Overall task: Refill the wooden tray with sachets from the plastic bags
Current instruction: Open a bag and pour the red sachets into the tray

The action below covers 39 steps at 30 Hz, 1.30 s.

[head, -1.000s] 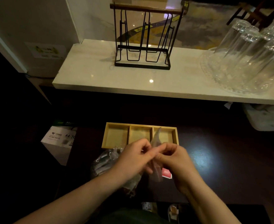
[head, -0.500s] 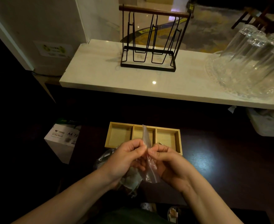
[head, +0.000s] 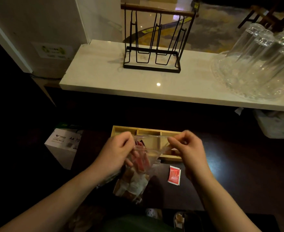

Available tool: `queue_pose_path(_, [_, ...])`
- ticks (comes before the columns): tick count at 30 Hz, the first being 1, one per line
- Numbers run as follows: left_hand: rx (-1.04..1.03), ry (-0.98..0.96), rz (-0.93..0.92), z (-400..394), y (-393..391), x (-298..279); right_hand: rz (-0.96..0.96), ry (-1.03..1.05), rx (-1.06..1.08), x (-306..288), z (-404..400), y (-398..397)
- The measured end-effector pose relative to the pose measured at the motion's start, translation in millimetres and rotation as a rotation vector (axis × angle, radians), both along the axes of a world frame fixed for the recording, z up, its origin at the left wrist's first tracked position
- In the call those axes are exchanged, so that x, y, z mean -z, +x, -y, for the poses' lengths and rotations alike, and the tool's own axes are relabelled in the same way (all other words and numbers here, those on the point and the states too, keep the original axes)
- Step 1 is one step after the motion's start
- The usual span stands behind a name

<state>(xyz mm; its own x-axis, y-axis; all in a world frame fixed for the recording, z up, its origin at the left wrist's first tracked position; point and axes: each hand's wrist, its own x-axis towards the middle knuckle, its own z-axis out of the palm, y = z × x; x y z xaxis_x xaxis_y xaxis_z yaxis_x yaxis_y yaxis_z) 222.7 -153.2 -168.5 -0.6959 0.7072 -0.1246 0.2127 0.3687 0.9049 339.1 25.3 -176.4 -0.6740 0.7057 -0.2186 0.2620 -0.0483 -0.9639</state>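
The tray (head: 169,157) is smooth pale wood. The bag (head: 148,148) is clear, shiny plastic. The desk (head: 238,173) is dark and glossy. The rack (head: 152,47) is black metal.

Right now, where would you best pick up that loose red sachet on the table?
Pinch the red sachet by its long edges from above, probably with the right hand, which is nearer. It lies flat, apart from the plastic bag.

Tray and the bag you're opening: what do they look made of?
Tray: looks like pale unfinished wood, matte, with thin dividers. Bag, pulled open by the left hand and right hand: thin clear plastic film; red sachets show through, and it crinkles.
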Motion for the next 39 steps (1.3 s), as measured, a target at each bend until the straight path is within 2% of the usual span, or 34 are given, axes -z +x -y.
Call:
queue_pose_path(2, [0.084, -0.218, -0.386, 1, -9, -2, 0.15, 0.614, -0.126, 3, -9, -1])
queue_pose_path(3, [0.08, -0.241, -0.48, -1, -10, -5, 0.186, 0.777, -0.187, 1, -11, -4])
queue_pose_path(4, [0.07, -0.214, -0.491, -3, -10, -7, 0.194, 0.86, -0.223, -3, -13, -6])
queue_pose_path(7, [0.0, -0.108, -0.371, -12, -9, -7, 0.089, 0.989, -0.186, -19, -13, -10])
queue_pose_path(9, [-0.05, -0.072, -0.353, -18, -11, -5, -0.02, 0.972, -0.337, -31, 2, -13])
queue_pose_path(12, [-0.026, -0.013, -0.379, -25, -11, -10, 0.079, 1.029, -0.607, -28, 28, -26])
queue_pose_path(16, [0.042, 0.126, -0.341, -22, -10, -17, 0.052, 1.165, -0.482, -18, 31, -45])
queue_pose_path(18, [-0.081, 0.167, -0.287, -16, -19, -3, 0.023, 1.154, -0.432, -22, 26, -53])
queue_pose_path(19, [-0.176, 0.162, -0.205, -13, -26, 10, 0.002, 1.122, -0.425, -25, 26, -57])
queue_pose_path(20, [-0.265, 0.14, -0.043, -11, -32, 23, -0.028, 1.066, -0.427, -28, 25, -60])
queue_pose_path(22, [-0.352, 0.081, 0.45, -9, -35, 43, -0.105, 0.913, -0.429, -38, 27, -66])
queue_pose_path(24, [-0.31, 0.097, 0.888, -6, -34, 59, -0.187, 0.773, -0.414, -45, 27, -72])
queue_pose_path(26, [-0.248, 0.161, 1.039, -2, -33, 62, -0.239, 0.681, -0.376, -46, 23, -79])
queue_pose_path(28, [-0.347, 0.215, 0.962, 0, -40, 64, -0.219, 0.624, -0.356, -42, 15, -84])
queue_pose_path(32, [-0.549, 0.207, 0.516, 8, -59, 67, -0.072, 0.683, -0.413, -27, -9, -86])
queue_pose_path(35, [-0.549, 0.179, 0.25, 14, -72, 55, -0.027, 0.707, -0.435, -10, -26, -87])
queue_pose_path(39, [-0.488, 0.104, 0.038, 18, -89, 47, 0.058, 0.55, -0.483, 17, -44, -89])
